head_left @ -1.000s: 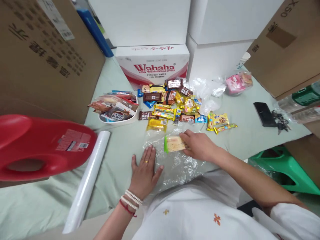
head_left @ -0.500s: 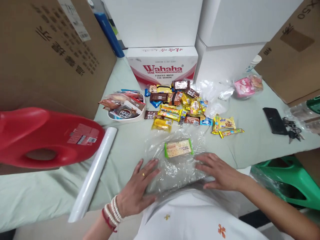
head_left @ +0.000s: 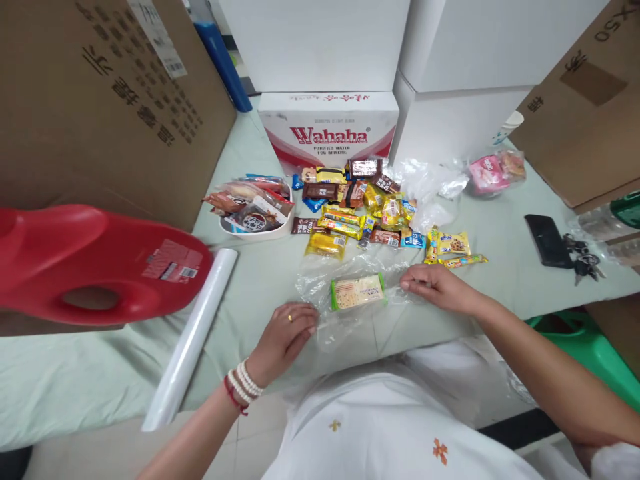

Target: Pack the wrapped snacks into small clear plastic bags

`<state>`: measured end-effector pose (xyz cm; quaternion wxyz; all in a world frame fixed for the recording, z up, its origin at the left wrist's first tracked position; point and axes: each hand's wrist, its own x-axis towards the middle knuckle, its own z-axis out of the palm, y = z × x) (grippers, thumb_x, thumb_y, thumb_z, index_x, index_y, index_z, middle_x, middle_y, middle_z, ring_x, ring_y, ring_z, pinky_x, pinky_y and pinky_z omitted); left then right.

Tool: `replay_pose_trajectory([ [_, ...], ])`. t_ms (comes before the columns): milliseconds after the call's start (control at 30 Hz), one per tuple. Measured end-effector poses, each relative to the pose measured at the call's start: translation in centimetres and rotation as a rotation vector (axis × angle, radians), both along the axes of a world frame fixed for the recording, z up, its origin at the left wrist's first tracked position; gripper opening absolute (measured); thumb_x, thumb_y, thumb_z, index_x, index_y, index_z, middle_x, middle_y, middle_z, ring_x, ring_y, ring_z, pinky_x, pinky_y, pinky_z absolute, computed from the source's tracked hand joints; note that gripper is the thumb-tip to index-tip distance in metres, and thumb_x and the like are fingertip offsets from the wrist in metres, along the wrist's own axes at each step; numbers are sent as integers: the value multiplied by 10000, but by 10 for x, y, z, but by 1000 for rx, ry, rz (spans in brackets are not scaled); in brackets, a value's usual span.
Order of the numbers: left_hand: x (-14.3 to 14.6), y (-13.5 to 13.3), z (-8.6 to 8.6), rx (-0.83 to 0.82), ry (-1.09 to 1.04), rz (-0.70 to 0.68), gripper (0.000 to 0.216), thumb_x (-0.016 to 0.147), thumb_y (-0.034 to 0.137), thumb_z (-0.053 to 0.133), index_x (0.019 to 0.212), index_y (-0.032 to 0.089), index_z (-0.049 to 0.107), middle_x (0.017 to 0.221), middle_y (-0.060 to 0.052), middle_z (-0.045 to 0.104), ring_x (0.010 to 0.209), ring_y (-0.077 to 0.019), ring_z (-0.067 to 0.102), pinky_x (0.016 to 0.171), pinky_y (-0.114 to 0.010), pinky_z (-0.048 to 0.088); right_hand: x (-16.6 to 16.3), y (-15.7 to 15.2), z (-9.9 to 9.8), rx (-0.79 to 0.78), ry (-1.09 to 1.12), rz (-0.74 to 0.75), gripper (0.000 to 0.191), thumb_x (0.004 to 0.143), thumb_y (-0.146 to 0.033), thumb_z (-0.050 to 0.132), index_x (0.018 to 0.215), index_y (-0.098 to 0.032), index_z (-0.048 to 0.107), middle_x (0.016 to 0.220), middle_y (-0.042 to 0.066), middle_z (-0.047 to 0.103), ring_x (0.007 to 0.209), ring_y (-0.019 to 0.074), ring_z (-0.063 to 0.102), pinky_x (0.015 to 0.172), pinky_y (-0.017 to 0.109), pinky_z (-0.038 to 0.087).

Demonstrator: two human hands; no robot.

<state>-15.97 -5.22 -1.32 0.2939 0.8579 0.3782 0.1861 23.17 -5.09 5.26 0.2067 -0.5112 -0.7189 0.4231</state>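
Observation:
A clear plastic sheet (head_left: pixel 350 330) lies on the green cloth, and on it rests a wrapped biscuit pack (head_left: pixel 358 292) with green ends. At the sheet's left edge, my left hand (head_left: pixel 286 335) has its fingers closed on the film. My right hand (head_left: pixel 434 287) pinches the film at the right side, just beyond the pack. Neither hand touches the biscuits. Behind the sheet sits a pile of wrapped snacks (head_left: pixel 342 221), with a few yellow packs (head_left: pixel 453 244) to its right.
A white tub (head_left: pixel 260 233) of snack packets stands left of the pile. Further left are a white roll (head_left: pixel 193 340) and a red jug (head_left: pixel 125 267). A crumpled plastic bag (head_left: pixel 430 193), phone (head_left: pixel 548 240) and keys (head_left: pixel 585 261) lie right. Boxes (head_left: pixel 330 127) line the back.
Both hands went from spread fingers on the film to gripping its sides. The right hand moved forward. The film's near part has been drawn away from my lap, folded towards the pack.

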Motion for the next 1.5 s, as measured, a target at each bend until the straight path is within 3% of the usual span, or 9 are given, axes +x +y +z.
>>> replay_pose_trajectory([
  [233,23,31,-3,-210,-176,750,364,1005,500,415,835,232,592,801,-7,668,772,-193,601,744,-312,464,-3,34,-39,-218,-40,-188,440,876,-600,583,830,-171,672,619,-40,498,561,116,415,540,232,314],
  [400,23,22,14,272,-263,1210,190,969,356,505,943,213,627,924,-35,678,892,-216,619,825,-354,456,-5,41,-48,-251,-252,-212,422,909,-566,523,752,-188,627,617,-26,505,581,132,429,557,250,306],
  [500,39,-2,34,652,-186,714,117,938,220,553,965,218,666,934,-49,722,923,-223,652,873,-378,440,-3,45,-28,-150,-465,-164,393,959,-522,520,797,-196,669,679,11,588,634,162,495,598,271,322],
  [633,75,-7,34,617,49,185,336,934,134,538,1217,224,693,1149,-74,783,963,-227,671,795,-384,396,-19,67,-1,218,-660,-95,344,1010,-470,538,1068,-199,742,1035,121,705,950,258,601,784,319,417],
  [767,95,15,8,415,262,213,337,968,149,517,1233,213,715,1222,-85,774,943,-262,652,770,-419,402,-57,97,-7,328,-588,138,512,933,-425,699,1375,-175,630,1221,151,691,1148,298,567,966,365,416],
  [1000,96,17,-3,430,318,362,295,940,205,611,1170,308,764,1290,-94,718,974,-306,582,795,-443,417,-85,118,-17,157,-432,146,151,919,-141,603,970,-139,745,794,31,677,774,168,585,731,251,377],
  [1167,103,11,-1,348,280,431,297,937,206,606,1175,311,750,1033,-96,709,897,-298,557,771,-434,421,-85,80,6,299,-431,261,181,997,-194,537,965,-150,710,961,68,626,778,153,557,685,248,350],
  [1367,92,24,-14,199,27,791,651,766,407,803,1319,142,582,1352,-217,564,1283,-408,487,1067,-593,407,-95,16,-8,324,-613,486,348,1066,-199,447,1374,-237,605,995,60,633,811,187,552,671,284,322],
  [1500,67,42,-20,-34,-239,589,846,695,349,781,1454,186,446,1439,-182,531,1370,-366,487,1160,-563,393,-99,2,-21,283,-643,505,427,1041,-149,465,1441,-254,571,1013,77,636,861,213,563,719,303,339],
])
